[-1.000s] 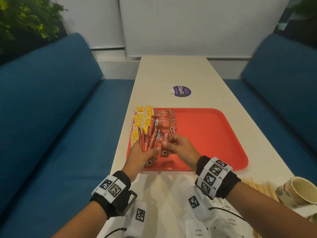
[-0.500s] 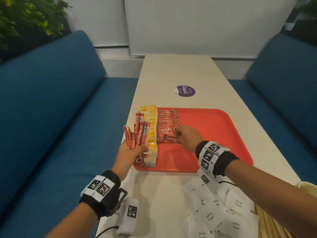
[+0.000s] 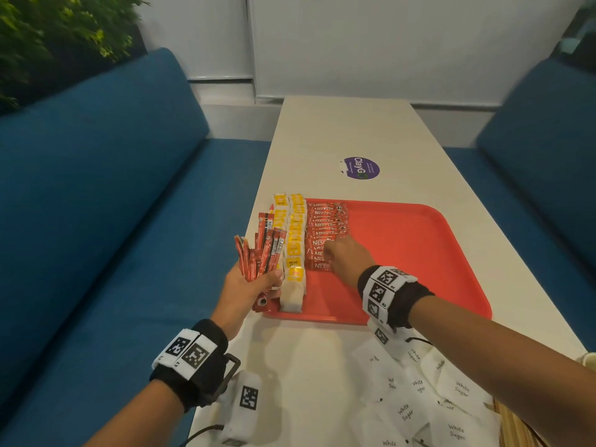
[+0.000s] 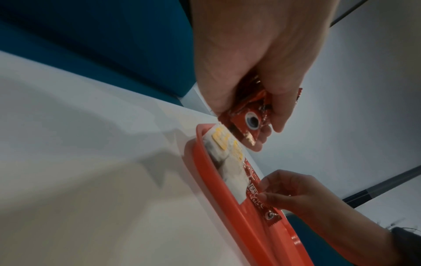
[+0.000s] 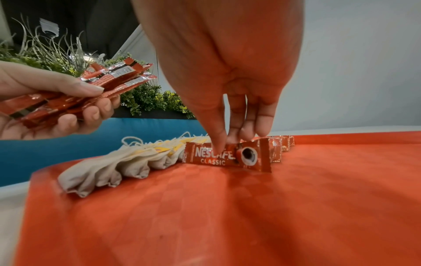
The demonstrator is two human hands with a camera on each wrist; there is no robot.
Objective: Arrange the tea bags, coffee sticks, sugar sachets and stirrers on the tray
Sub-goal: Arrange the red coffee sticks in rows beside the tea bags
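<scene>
A red tray [image 3: 419, 253] lies on the white table. Along its left side runs a row of tea bags [image 3: 295, 240] with yellow tags, and beside it a row of red coffee sticks [image 3: 325, 221]. My right hand [image 3: 333, 253] pinches the nearest coffee stick [image 5: 248, 158] at the front of that row, thumb in front and fingers behind; it stands on edge on the tray. My left hand [image 3: 258, 282] grips a fanned bundle of coffee sticks [image 3: 263, 250] over the tray's left edge. White sugar sachets [image 3: 419, 398] and wooden stirrers [image 3: 516, 427] lie on the table near me.
Blue benches [image 3: 96, 221] flank the narrow table. A purple round sticker [image 3: 361, 167] sits beyond the tray. A cup rim [image 3: 588, 359] shows at the right edge. The tray's right half [image 3: 435, 285] is bare. Plants [image 3: 48, 33] stand at the back left.
My left hand has drawn the bundle left, off the tray's middle. My right hand took one stick from it and carried it to the near end of the coffee row.
</scene>
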